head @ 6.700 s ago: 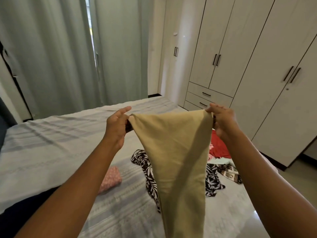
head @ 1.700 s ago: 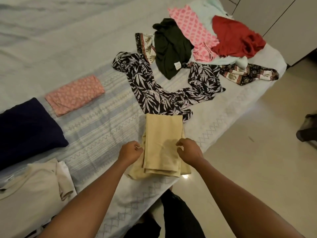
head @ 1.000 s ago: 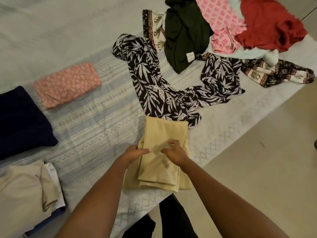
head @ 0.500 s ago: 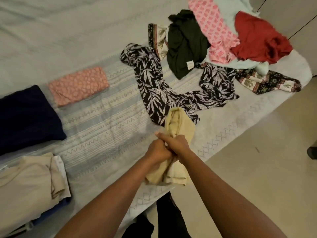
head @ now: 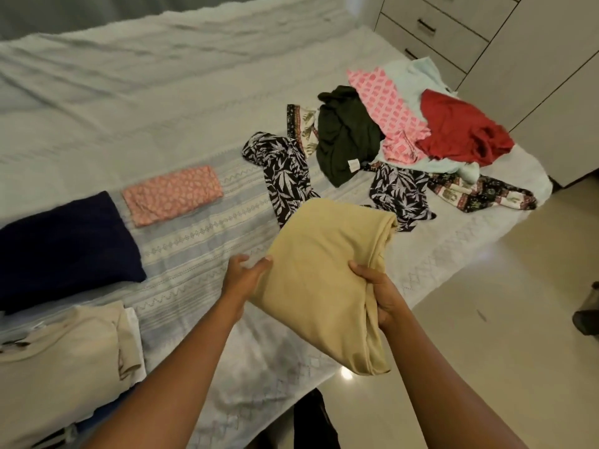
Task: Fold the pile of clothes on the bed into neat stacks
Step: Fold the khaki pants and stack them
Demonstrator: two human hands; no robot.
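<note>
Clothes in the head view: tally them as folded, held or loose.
Folded on the bed: 3 (navy, pink, cream pile)
Held by left hand and right hand: 1 (tan garment)
Loose: 6 (leaf-print, green, pink-white, red, mint, elephant-print)
Total: 10

No legible text; garment tag (head: 353, 164) too small.

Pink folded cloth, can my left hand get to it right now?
Probably, once freed: nothing lies between the pink folded cloth and the left hand, but it and the right hand both hold the tan garment.
</note>
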